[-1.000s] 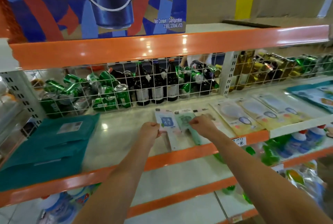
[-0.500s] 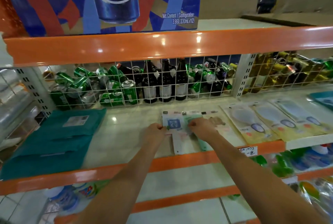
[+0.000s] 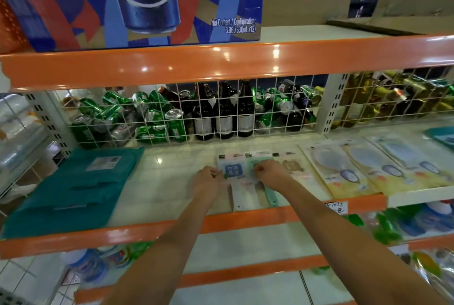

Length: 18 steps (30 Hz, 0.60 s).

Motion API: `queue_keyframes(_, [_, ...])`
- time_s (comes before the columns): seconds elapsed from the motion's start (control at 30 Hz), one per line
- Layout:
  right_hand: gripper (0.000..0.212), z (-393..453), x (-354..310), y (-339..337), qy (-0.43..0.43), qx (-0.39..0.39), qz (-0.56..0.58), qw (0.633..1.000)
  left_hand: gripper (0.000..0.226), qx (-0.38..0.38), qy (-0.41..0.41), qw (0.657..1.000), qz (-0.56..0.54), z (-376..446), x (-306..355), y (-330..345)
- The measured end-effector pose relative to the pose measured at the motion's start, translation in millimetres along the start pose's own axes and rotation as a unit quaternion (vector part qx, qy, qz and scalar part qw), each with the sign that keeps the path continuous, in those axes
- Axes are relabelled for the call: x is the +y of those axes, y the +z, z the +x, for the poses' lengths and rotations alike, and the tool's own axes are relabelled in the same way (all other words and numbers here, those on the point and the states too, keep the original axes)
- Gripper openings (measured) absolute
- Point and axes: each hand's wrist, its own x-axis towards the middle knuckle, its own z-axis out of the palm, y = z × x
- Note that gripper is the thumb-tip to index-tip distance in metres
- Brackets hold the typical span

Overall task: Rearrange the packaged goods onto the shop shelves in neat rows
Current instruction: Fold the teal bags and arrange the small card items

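A folded teal bag [image 3: 73,187] is seen at the left end of the middle shelf [image 3: 172,177], near its orange front edge. Toward the middle, the left hand [image 3: 205,180] is curled, its fingertips pinching the left edge of a blue-labelled flat packet [image 3: 233,169]; the right hand [image 3: 269,172] is curled on the adjoining green packet [image 3: 255,160]. Both packets lie flat, handles reaching the front edge. Clear-fronted packets [image 3: 344,169] are laid in a row to the right. Above, a blue carton [image 3: 137,2] is marked "Net Content / Configuration: 3.96L(330mL x12)".
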Motion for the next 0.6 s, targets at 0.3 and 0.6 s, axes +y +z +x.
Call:
queue_keyframes(0.3, [0.036, 10.9, -26.6, -6.9, -0.090, 0.009, -0.103, 0.991, 0.037, 0.071, 0.144, 0.943, 0.292, -3.2, -3.0, -41.5])
queue_keyframes(0.6, [0.038, 13.3, -100.7, 21.1, -0.221, 0.007, -0.134, 0.966, 0.039, 0.111, 0.088, 0.909, 0.392, -27.5, -38.6, -101.7])
